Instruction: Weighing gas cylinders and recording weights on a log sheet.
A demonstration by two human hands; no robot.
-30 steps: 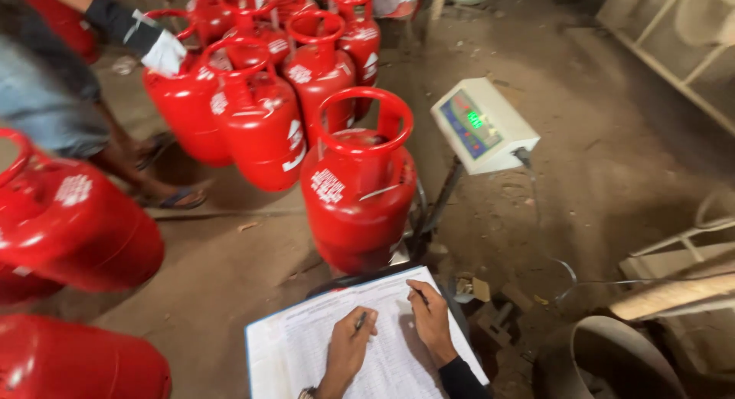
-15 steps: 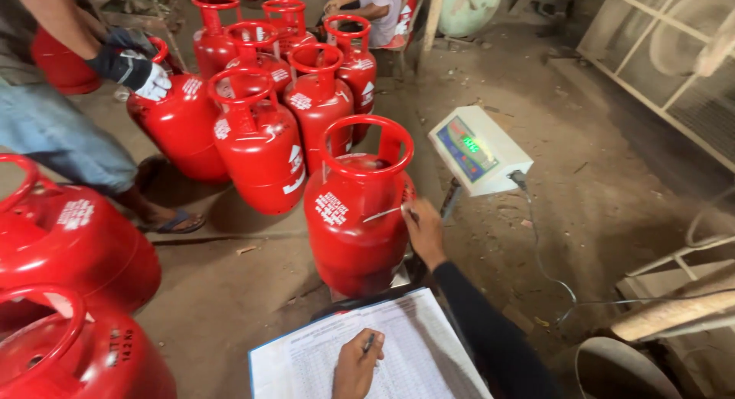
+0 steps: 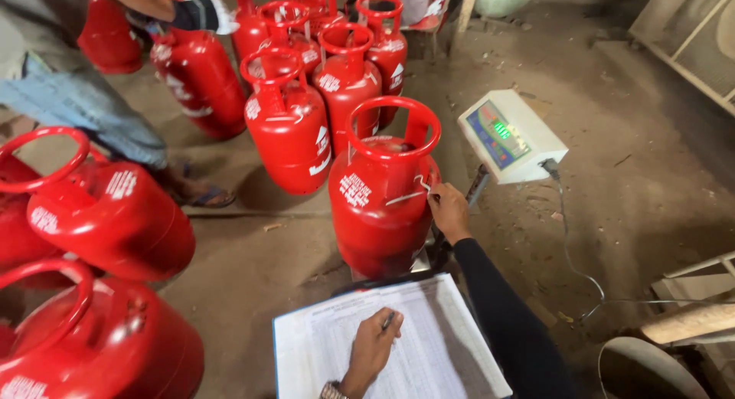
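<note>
**Tag check at the scale, cylinders crowding in**

A person's right hand (image 3: 449, 210) pinches a small white tag (image 3: 406, 194) against the shoulder of a red gas cylinder (image 3: 380, 196) — thumb and fingers closed on it — while the left hand (image 3: 370, 350) grips a pen (image 3: 388, 320), tip down on a printed sheet on a clipboard (image 3: 444, 345) held low in front. The cylinder stands upright on a weighing platform, mostly hidden beneath it, just beside the scale's display unit (image 3: 511, 136).

The clipboard looks the weak point: with one hand occupied writing and the other stretched away, it could tip or slide. A tug on the tag might tear it. The display's cable (image 3: 570, 246) trails loose over the dirt floor, a likely snag for a foot.

Counted: about eleven red cylinders in view — one at the scale, six or so upright behind, several lying at left. One display, one clipboard, one pen. A second person (image 3: 76, 93) bends over the far cluster.
</note>
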